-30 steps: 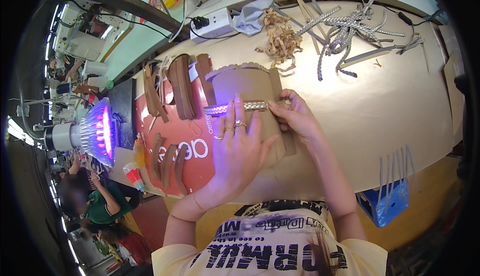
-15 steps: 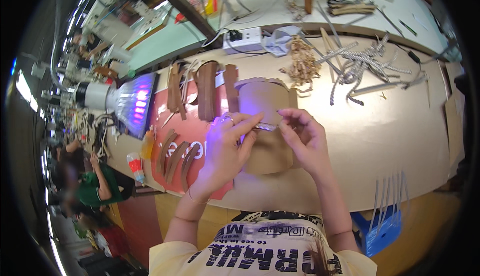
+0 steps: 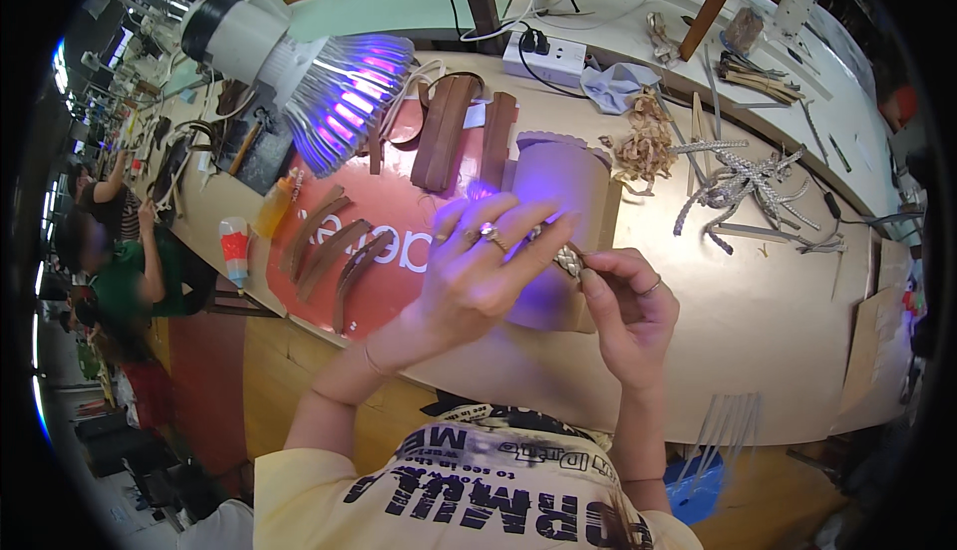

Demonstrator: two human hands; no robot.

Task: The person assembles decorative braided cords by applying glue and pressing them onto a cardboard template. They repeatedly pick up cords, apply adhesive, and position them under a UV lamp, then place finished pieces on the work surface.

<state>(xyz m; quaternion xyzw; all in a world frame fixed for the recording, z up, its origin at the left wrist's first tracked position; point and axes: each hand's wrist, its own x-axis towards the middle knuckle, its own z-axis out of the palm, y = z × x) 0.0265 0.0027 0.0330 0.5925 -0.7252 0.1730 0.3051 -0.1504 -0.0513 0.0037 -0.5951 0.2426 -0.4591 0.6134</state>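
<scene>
A short braided cord (image 3: 567, 262), silvery and plaited, is pinched between my two hands. My left hand (image 3: 477, 269) is closed round its left end, with the index finger reaching over the top. The thumb and finger of my right hand (image 3: 634, 316) grip the other end. Below both hands lies a tan rounded form (image 3: 565, 166) with a scalloped far edge; it is lit purple, and my fingers hide part of it.
A glowing lamp head (image 3: 344, 91) hangs at upper left. Brown strips (image 3: 449, 136) and curved strips (image 3: 334, 251) lie on a red sheet (image 3: 399, 211). A glue bottle (image 3: 234, 249) sits left. Braided cords (image 3: 753, 186) and a power strip (image 3: 544, 58) lie farther off; co-workers are at left.
The whole view has shifted and tilted, bringing the lamp higher and nearer the middle. My left fingers have come over the braided cord, which now slants down toward my right hand.
</scene>
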